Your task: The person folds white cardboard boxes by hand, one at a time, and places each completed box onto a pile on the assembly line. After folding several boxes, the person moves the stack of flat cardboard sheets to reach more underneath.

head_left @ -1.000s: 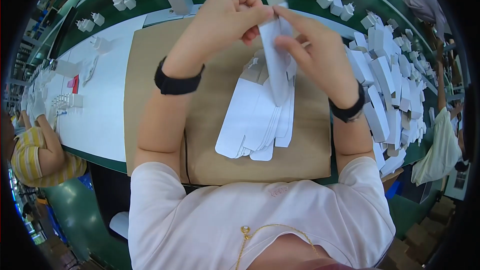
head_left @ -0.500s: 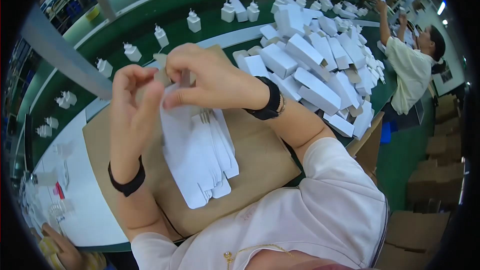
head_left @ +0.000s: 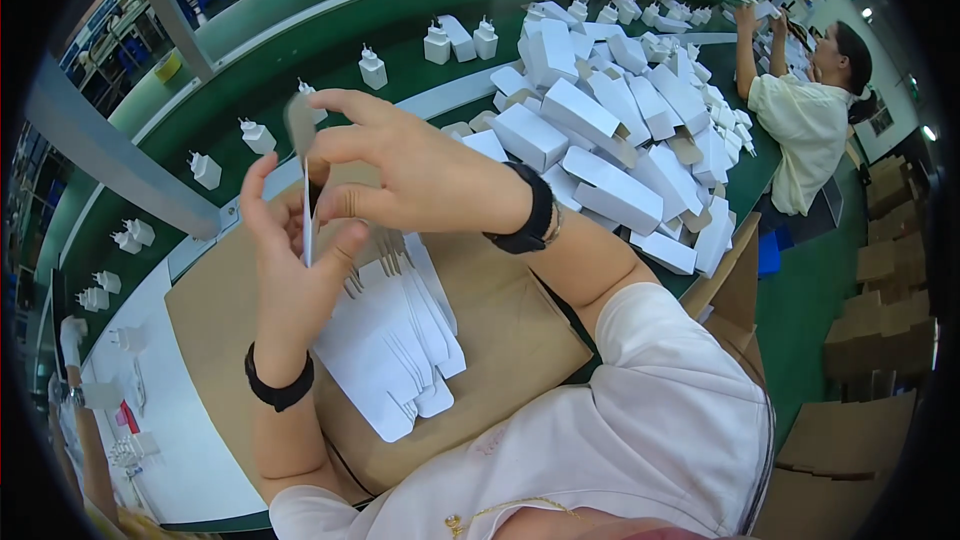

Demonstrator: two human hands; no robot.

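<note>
Holding the carton (head_left: 306,180) on edge between thumb and fingers, the left hand (head_left: 300,260) is closed on it, while the right hand (head_left: 390,165) bends its fingers against the right side; whether these pinch it cannot be told. Below the grip, the stack (head_left: 385,340) of flat cartons lies on the brown mat (head_left: 510,325); to the right stands the pile (head_left: 620,150) of white boxes, with chargers (head_left: 373,68) beyond.

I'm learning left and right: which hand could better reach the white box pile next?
Probably the right hand: it's nearer the box pile. The left hand is farther left, holding a thin white card.
</note>
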